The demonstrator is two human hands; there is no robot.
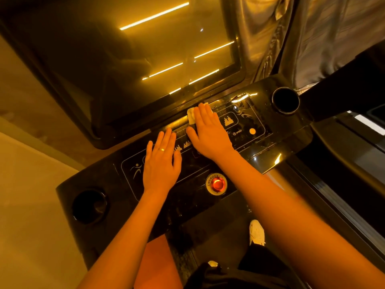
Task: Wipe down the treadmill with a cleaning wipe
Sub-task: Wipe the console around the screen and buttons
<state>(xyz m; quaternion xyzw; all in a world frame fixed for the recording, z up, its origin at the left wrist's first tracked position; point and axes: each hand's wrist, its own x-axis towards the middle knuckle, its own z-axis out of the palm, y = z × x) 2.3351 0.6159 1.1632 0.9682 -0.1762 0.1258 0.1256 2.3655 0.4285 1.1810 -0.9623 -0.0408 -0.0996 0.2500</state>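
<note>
A black glossy treadmill console (pixel 258 147) lies below me under amber light, with a large dark screen (pixel 145 59) above it. My right hand (pixel 208 132) lies flat with straight fingers and presses a white cleaning wipe (pixel 191 115) onto the control panel just below the screen's lower edge. Most of the wipe is hidden under the fingers. My left hand (pixel 161 161), wearing a ring, rests flat and open on the panel's left half, holding nothing.
A red emergency button (pixel 217 183) sits near the console's front edge between my forearms. Round cup holders lie at the left (pixel 90 206) and right (pixel 285 100) ends. Dark curtain fabric (pixel 312 38) hangs at the back right. My white shoe (pixel 257 232) stands on the belt below.
</note>
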